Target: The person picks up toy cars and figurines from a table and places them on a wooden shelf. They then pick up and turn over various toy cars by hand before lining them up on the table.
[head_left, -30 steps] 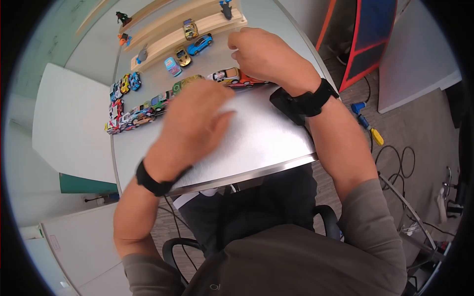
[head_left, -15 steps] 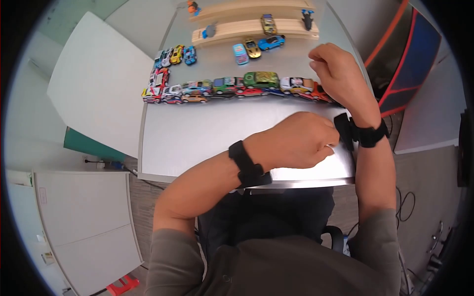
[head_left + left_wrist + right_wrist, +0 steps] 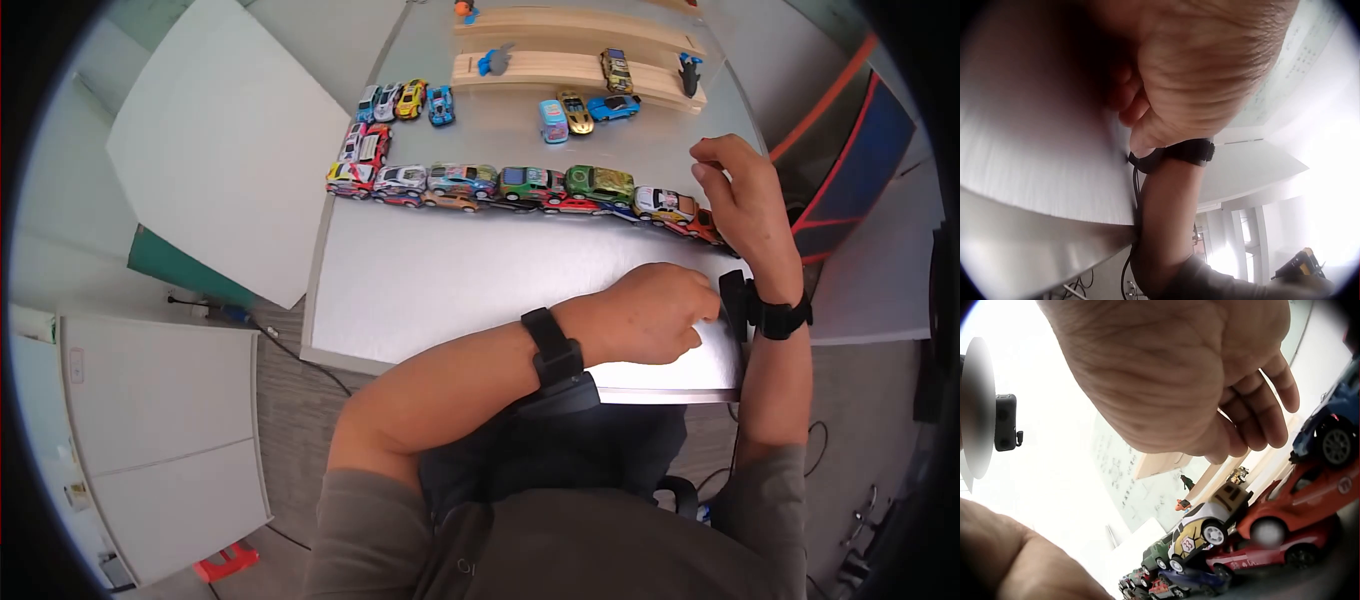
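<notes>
Silvery tabletop point(image 3: 440, 275): one car point(image 3: 616, 71) on wooden strip point(image 3: 560, 70), two empty hands point(image 3: 645, 312) loosely curled.

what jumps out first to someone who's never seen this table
Probably the long row of toy cars, stacked two high in places, running across the metal table. Next, the right hand above its right end, and the left hand nearer the table's front edge.

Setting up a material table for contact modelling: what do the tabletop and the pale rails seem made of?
Tabletop: likely brushed metal, satin; fine streaks and bright sheen.
Pale rails: probably wood, low sheen; light tan with lengthwise lines.
</notes>
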### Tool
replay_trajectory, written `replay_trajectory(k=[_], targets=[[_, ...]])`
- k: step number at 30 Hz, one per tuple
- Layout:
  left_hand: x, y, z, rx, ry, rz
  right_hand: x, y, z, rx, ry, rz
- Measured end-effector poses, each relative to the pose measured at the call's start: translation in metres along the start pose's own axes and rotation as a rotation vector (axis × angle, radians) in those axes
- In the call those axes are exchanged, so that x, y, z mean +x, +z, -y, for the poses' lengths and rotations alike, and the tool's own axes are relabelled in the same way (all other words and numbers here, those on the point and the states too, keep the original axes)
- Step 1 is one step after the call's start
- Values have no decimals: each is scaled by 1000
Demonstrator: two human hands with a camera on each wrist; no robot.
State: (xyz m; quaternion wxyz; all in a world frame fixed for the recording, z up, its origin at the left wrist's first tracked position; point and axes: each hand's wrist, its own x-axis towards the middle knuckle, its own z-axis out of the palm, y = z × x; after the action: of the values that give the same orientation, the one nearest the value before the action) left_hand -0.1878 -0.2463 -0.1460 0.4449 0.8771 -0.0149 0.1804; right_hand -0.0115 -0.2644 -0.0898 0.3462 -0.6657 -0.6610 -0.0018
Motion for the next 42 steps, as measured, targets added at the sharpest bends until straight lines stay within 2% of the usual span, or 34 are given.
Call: replay_trajectory(k=[2,5,8,11,17,21,23,27,29,32,42], targets=[[-2,0,1,5,39,-24,-2,1,-7,35,-66,-35],[-2,3,4,5,103,-101,-2,-1,-8,-22,-51,-35],[-2,3,-4,3,55,-101,-1,-6,-13,-70,-29,-58],[-2,5,-2,-5,85,-115,0,-16,-17,-66,44,-90],[-3,6,-9,-55,57,-98,-1,-15,-19,12,49,-119],[-4,9,-14,-133,70,-51,-1,-18,-10,112,105,-19],[-4,9,-14,-140,80,-48,-2,-19,-9,256,140,166],[-3,8,-14,-104,87,-51,-5,-11,-5,189,49,254],[-2,7,-14,-93,96,-55,-6,-6,-4,65,32,315],[-3,9,-13,-94,100,-62,-5,-7,4,-27,70,367],[-3,10,-13,-76,96,-69,-6,-2,5,19,18,353]])
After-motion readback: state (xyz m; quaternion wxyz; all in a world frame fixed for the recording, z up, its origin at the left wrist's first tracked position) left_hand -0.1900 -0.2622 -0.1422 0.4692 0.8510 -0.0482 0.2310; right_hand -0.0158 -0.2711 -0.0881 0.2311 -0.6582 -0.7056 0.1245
